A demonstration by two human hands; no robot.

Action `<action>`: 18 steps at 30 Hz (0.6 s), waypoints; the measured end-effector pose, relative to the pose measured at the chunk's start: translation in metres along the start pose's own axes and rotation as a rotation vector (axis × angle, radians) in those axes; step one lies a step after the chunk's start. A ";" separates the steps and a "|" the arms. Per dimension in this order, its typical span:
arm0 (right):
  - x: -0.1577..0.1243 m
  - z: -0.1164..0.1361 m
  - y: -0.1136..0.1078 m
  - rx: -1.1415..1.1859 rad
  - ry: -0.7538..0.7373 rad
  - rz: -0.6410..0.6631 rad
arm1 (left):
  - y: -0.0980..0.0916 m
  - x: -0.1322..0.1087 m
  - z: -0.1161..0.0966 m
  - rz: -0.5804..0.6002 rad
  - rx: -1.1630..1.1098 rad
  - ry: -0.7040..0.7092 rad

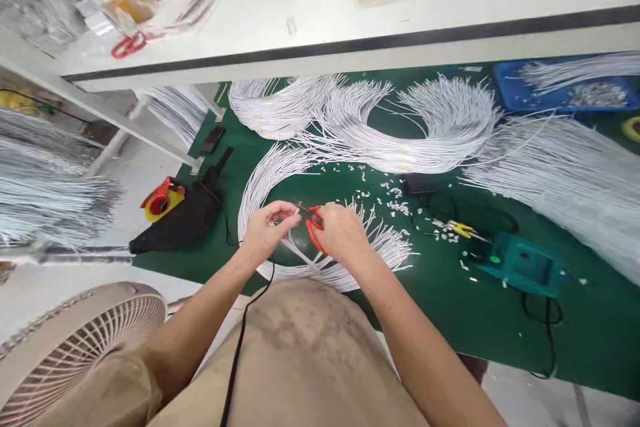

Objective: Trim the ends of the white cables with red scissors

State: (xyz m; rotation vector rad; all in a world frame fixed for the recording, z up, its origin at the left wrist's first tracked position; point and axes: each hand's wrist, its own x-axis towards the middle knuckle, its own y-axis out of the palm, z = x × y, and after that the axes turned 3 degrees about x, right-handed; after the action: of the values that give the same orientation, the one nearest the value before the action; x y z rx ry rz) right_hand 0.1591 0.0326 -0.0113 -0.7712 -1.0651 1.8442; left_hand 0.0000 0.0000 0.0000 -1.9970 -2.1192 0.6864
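Close in front of my body, my left hand (270, 228) pinches a white wire (298, 211) near its end. Red-handled scissors (314, 235) are in my right hand (344, 232), their blades pointing left at the wire end between thumb and finger. Whether the blades touch the wire is too small to tell. Under both hands a curved bundle of white wires (255, 180) lies on the green table mat (440, 320). Small white offcuts (395, 203) are scattered behind my right hand.
Larger wire bundles (425, 150) lie along the back beneath a white shelf (260, 20). To the right are yellow-handled pliers (463, 229), a teal device (530, 265) and a blue tray (510, 90). A black pouch (180, 217), tape dispenser (161, 200) and fan (100, 340) are at left.
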 end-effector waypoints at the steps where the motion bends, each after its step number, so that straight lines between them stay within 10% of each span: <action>1: -0.001 0.000 0.000 -0.008 -0.001 0.001 | 0.001 0.000 -0.001 -0.010 0.008 0.001; 18: -0.009 0.003 0.005 0.022 0.012 -0.020 | 0.001 -0.008 -0.002 -0.041 0.066 0.059</action>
State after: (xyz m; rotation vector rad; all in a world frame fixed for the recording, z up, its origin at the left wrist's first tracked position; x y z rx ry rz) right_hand 0.1593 0.0225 -0.0134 -0.7557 -1.0399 1.8287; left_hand 0.0024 -0.0070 0.0028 -1.9110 -2.0701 0.6730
